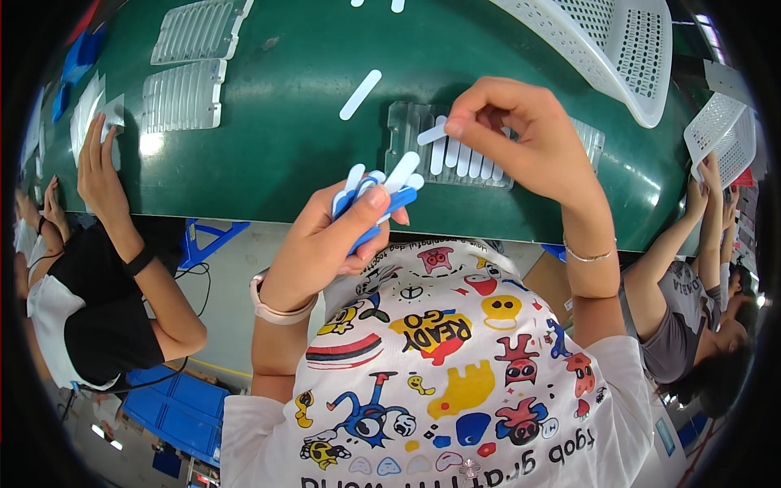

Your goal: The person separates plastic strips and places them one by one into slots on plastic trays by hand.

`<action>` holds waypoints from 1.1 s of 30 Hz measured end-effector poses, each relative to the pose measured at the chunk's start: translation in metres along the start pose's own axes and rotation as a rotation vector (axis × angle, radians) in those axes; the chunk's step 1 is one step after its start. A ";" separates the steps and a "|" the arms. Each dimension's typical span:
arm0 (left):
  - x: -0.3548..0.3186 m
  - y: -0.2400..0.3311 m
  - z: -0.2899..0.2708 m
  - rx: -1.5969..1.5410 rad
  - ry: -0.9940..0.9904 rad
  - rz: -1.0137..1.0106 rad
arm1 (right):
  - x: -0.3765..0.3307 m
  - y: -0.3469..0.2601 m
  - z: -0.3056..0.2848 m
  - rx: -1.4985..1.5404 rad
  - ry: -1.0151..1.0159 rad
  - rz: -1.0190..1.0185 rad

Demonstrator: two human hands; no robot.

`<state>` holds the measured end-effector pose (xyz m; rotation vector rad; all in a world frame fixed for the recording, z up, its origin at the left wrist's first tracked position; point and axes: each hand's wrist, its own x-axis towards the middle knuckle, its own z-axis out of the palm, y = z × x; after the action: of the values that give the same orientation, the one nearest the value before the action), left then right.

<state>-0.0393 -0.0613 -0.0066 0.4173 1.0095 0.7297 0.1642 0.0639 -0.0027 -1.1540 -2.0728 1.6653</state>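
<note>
A bunch of flat, round-ended strips [402,171], white on some faces and blue on others, is gripped in my left hand [325,232] near the table's front edge. Between thumb and fingers, my right hand [517,134] pinches one white strip [431,135] above the left part of a clear plastic slotted tray [397,134]. Several white strips [464,160] stand side by side in the tray's slots. My right hand covers part of the tray. A loose white strip [360,94] lies on the green table [293,138], left of the tray.
Two clear ribbed trays [199,32] [183,96] lie at the far left. White perforated baskets [643,65] [720,134] stand at the right. A co-worker's hand [99,163] works at the left, others' hands [706,183] at the right. Blue crates [179,411] sit below the table.
</note>
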 end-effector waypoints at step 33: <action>-0.002 -0.008 0.008 0.009 -0.017 0.022 | -0.006 -0.006 0.003 -0.792 0.039 -0.262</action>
<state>-0.0299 -0.0683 -0.0068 0.4428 0.9935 0.7405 0.1638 0.0575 0.0038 -1.0037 -2.7990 0.6879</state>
